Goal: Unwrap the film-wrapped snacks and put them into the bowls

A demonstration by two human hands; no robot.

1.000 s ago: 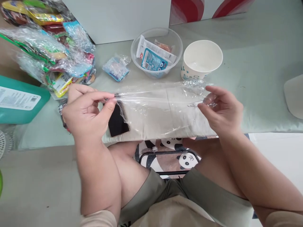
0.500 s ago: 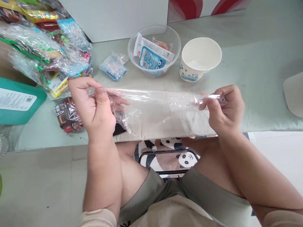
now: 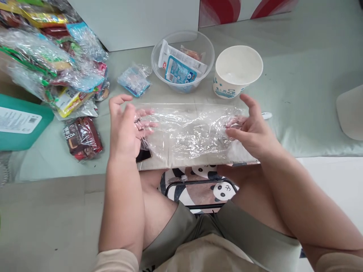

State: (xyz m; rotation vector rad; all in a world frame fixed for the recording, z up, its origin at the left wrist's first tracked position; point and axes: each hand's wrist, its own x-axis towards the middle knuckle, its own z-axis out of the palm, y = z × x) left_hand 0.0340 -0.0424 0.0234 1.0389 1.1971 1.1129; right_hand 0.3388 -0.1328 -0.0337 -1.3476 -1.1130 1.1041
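Note:
A sheet of clear cling film (image 3: 190, 130) lies spread on the pale green table (image 3: 306, 75) near its front edge. My left hand (image 3: 124, 126) rests at the film's left end, fingers spread and open, over a dark phone (image 3: 143, 155) that peeks out below it. At the film's right end my right hand (image 3: 251, 128) is open too, its fingers splayed and touching the film. Neither hand grips anything.
Behind the film stand a clear plastic bowl (image 3: 204, 45) with snack packets and a white paper cup (image 3: 238, 71). A small wrapped packet (image 3: 133, 79), a cocoa snack pack (image 3: 82, 138), a heap of wrapped snacks (image 3: 51, 60) and a teal box (image 3: 19, 121) lie left.
Both hands were pinching the film's ends and holding it stretched above the table. They have lowered it onto the table and let go, fingers now spread.

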